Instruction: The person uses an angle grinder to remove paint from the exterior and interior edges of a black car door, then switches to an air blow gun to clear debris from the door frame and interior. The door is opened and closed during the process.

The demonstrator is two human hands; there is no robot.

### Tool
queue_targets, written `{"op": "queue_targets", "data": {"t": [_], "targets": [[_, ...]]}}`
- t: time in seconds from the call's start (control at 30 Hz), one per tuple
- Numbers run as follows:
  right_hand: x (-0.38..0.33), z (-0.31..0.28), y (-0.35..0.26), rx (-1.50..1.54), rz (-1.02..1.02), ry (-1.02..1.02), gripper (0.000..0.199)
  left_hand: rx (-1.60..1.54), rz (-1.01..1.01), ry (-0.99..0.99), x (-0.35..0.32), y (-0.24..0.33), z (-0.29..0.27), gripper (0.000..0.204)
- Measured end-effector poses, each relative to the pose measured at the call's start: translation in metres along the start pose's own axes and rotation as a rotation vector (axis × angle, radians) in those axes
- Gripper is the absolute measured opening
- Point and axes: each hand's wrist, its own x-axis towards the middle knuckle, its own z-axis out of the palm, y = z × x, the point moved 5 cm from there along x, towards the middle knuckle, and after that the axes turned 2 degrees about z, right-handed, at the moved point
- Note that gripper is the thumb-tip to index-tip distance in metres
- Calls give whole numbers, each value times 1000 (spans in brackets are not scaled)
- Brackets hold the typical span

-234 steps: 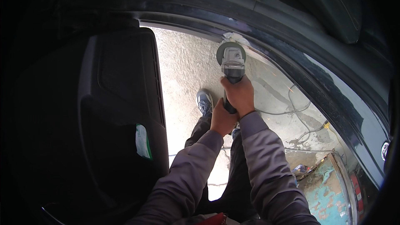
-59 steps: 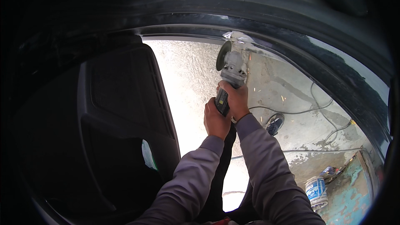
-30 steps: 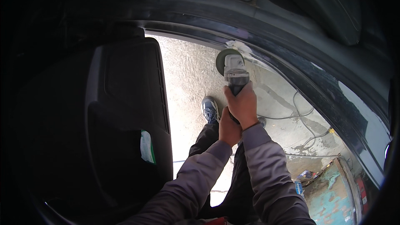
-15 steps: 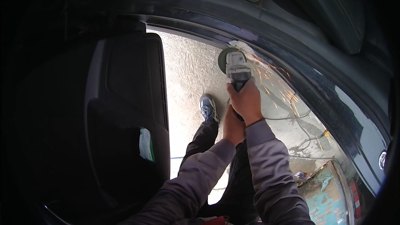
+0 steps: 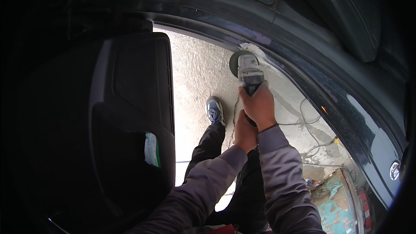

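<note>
I hold an angle grinder (image 5: 248, 73) with both hands, its round disc pressed against the dark curved edge of a car body (image 5: 303, 56). My right hand (image 5: 259, 106) wraps the grinder's body just behind the head. My left hand (image 5: 244, 132) grips the rear of the handle, right below the right hand. A few orange sparks (image 5: 324, 110) fly off near the body edge. Both sleeves are grey.
An open black car door panel (image 5: 130, 117) fills the left. Below is concrete ground (image 5: 195, 78) with my blue shoe (image 5: 214, 112), loose cables (image 5: 310, 138) and a worn turquoise drum (image 5: 338, 195) at the lower right.
The grinder and both hands have shifted slightly along the body edge, and the view has tilted a little. The grip is unchanged.
</note>
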Motion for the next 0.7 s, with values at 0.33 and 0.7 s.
{"op": "queue_targets", "data": {"t": [0.33,0.7], "targets": [[1,1,-9,-10,-14,-9,57,27,-46,32,0,7,-6,60],[1,-2,-12,-45,-31,-40,56,-45,-66,40,-4,11,-1,64]]}}
